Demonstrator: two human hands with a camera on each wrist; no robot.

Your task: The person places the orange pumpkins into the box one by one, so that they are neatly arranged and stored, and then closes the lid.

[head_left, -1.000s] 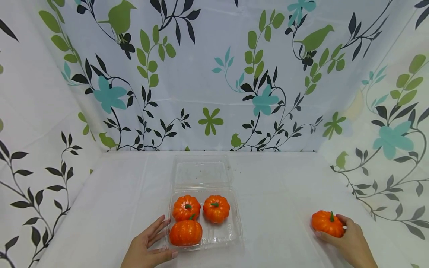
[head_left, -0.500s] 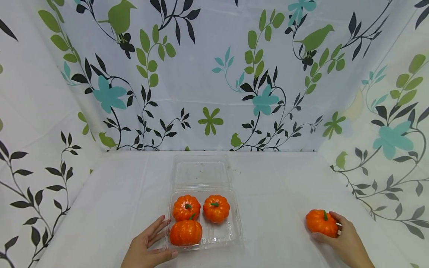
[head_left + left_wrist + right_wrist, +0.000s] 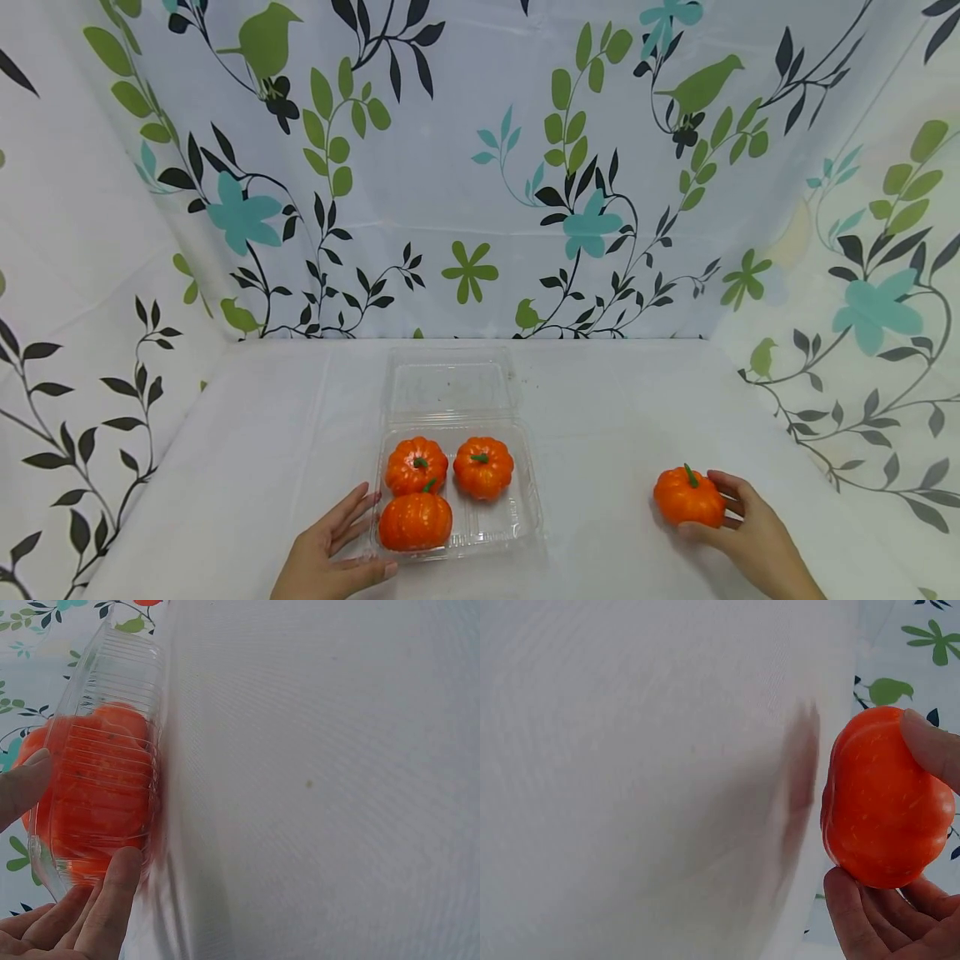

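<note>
My right hand (image 3: 753,537) grips a small orange pumpkin (image 3: 686,497) with a green stem, thumb on one side and fingers on the other. In the right wrist view, the pumpkin (image 3: 889,802) hangs just over the white cloth, with a shadow beside it. At the centre, a clear plastic clamshell container (image 3: 498,537) lies open with three similar pumpkins inside: one at back left (image 3: 411,460), one at back right (image 3: 483,468), one at front left (image 3: 415,522). My left hand (image 3: 326,550) holds the container's front left corner between thumb and fingers.
The container's lid (image 3: 450,392) lies folded back, away from me. A white cloth (image 3: 600,433) covers the table. Curtains (image 3: 465,167) printed with leaves, birds and flowers stand behind and at both sides.
My right hand has carried its pumpkin leftward, towards the container. My left hand and the three pumpkins in the container have stayed where they were.
</note>
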